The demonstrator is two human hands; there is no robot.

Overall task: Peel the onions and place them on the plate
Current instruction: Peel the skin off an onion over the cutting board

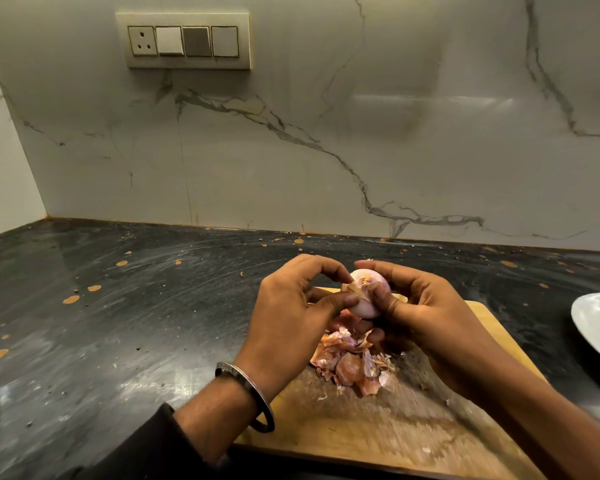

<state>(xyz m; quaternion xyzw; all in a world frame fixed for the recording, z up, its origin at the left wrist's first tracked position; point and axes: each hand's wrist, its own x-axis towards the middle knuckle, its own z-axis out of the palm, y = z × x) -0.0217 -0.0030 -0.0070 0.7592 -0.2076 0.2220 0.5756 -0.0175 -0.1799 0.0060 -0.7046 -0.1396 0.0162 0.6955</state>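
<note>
A dark stone counter (101, 306), flecked with orange spots, is running along the left beneath a marbled wall carrying a switch panel (183, 40). A person's left hand (291, 317), a metal bangle (248, 393) circling its wrist, is reaching in from the left with thumb and forefinger pinched narrow on a papery strip of skin at the onion's near end. The onion (366, 294) is being held above a wooden chopping board (378, 427), between the two hands and touching both; its pale, mostly bared flesh is showing, with the brownish root or stem end turned toward the camera, so its long axis appears to be pointing roughly away from the person, though the fingers are hiding part of it. Directly below it a heap of loose pink-brown peelings (350, 358) is lying on the board. The right hand (426, 317) is cradling the onion from the right side, fingers curled around it and the thumb pressing on top. Farther right, well apart from the hands, a white plate (596, 327) is sitting partly out of frame on the counter. The peeling is looking nearly finished on this onion. With the plate lying to the right, the right hand is the nearer one and seems better placed to carry the onion across once the last strip is pulled free leftward.
</note>
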